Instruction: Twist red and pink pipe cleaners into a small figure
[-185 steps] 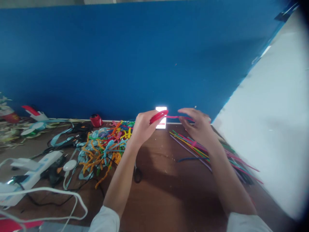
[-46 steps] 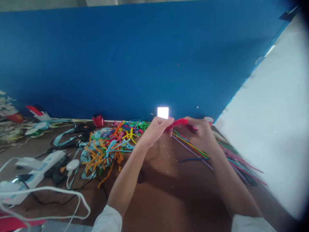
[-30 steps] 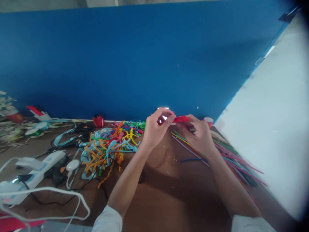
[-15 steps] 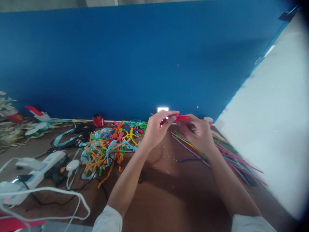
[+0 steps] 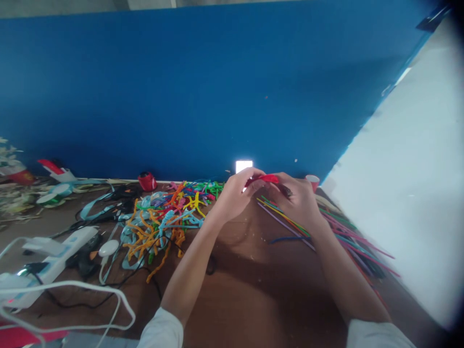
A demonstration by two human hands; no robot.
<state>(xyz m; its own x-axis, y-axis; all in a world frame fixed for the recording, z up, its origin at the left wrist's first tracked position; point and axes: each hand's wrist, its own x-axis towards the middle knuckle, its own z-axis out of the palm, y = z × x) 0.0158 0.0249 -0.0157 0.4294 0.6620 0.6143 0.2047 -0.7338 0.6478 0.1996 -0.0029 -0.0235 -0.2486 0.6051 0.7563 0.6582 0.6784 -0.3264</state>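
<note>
Both hands meet above the far side of the brown table (image 5: 253, 295), close to the blue wall (image 5: 181, 96), and between them they hold a red pipe cleaner (image 5: 267, 178). The left hand (image 5: 235, 195) has its thumb and first fingers pinched shut on the near end of it, the other fingers curled loosely under. The right hand (image 5: 297, 202) closes on the other end, fingertips drawn together, so the red piece bridges the small gap from one grip to the other. It is lifted clear of the tabletop, which leaves room for both wrists to turn and keeps it apart from the loose stock below. How it is bent between the fingers is too small and blurred to tell. Just under and beyond the right hand lies a fan of straight pipe cleaners (image 5: 326, 232) in many colours, stretched along the table's right edge within easy reach of that hand. To the left of the left hand sits a heap of bent pipe cleaners (image 5: 165, 217), orange, light blue, yellow and green, tangled together. A red cup (image 5: 312, 181) stands by the wall near the right hand, and a small bright white square (image 5: 243, 166) shows behind the fingers. Farther left lie a white power strip (image 5: 54, 249) and a looping white cable (image 5: 79, 287).
</note>
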